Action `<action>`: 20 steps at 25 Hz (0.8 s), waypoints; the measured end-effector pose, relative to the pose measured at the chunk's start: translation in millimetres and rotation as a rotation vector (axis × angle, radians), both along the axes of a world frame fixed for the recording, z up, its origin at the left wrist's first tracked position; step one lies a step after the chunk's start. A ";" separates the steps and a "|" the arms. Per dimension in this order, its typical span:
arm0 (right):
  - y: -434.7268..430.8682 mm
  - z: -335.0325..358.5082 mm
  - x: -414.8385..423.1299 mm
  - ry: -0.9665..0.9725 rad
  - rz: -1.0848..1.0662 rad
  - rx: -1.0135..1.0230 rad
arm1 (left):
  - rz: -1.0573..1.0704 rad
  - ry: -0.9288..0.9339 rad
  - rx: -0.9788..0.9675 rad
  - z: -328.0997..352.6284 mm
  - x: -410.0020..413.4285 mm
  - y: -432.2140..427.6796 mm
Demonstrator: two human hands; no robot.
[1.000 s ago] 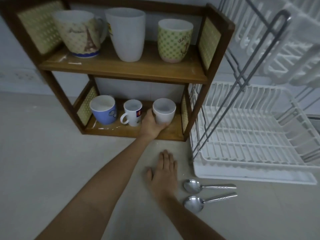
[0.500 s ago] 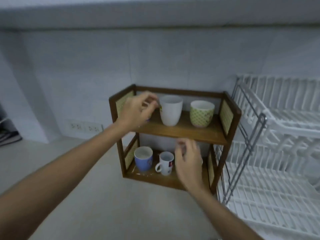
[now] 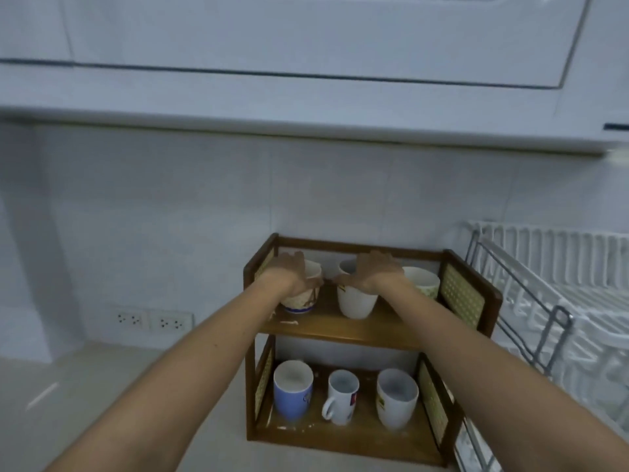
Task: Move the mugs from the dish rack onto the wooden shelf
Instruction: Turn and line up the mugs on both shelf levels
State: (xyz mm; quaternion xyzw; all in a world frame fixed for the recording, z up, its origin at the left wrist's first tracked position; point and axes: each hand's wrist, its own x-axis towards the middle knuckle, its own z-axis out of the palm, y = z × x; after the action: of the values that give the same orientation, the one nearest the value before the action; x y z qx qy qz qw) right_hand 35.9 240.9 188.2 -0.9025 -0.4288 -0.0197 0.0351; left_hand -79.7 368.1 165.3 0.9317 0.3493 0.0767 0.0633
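The wooden shelf (image 3: 340, 330) stands on the counter against the tiled wall. On its upper board my left hand (image 3: 289, 272) wraps the patterned mug (image 3: 301, 301) at the left. My right hand (image 3: 372, 270) lies over the rim of the tall white mug (image 3: 357, 304) in the middle. A green dotted mug (image 3: 423, 282) stands to the right, partly behind my right wrist. The lower board holds a blue mug (image 3: 292, 395), a small white mug (image 3: 342, 398) with its handle to the left, and a white mug (image 3: 396, 400). The white dish rack (image 3: 561, 301) at the right shows no mugs.
The rack's metal frame (image 3: 531, 335) stands close to the shelf's right side. Wall sockets (image 3: 153, 321) sit to the left, low on the tiles. A white overhead cabinet (image 3: 306, 46) hangs above. Pale counter (image 3: 102, 386) stretches to the left of the shelf.
My view has tilted up and back. My left hand left the lower white mug and went to the patterned mug on top. My right hand rose from the counter to the tall white mug.
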 end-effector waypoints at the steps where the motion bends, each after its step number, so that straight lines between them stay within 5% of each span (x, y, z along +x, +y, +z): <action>1: -2.1 2.6 2.8 0.039 0.022 0.000 | -0.028 -0.003 0.005 0.9 -1.3 4.3; 8: -19.8 13.7 12.1 0.285 0.147 -0.059 | -0.154 0.082 -0.085 9.7 -5.3 20.1; 16: -20.2 26.6 26.2 0.209 0.223 -0.249 | -0.245 0.109 -0.029 10.6 -5.0 27.1; 20: -16.7 26.1 25.4 0.184 0.224 -0.261 | -0.125 0.157 0.096 12.4 -1.3 18.8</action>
State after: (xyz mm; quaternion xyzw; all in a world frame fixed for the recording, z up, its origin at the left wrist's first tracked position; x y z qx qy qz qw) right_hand 61.3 224.2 214.3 -0.8442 -0.5202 0.1226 -0.0413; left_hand -81.0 386.9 177.7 0.9569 0.2900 0.0158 -0.0045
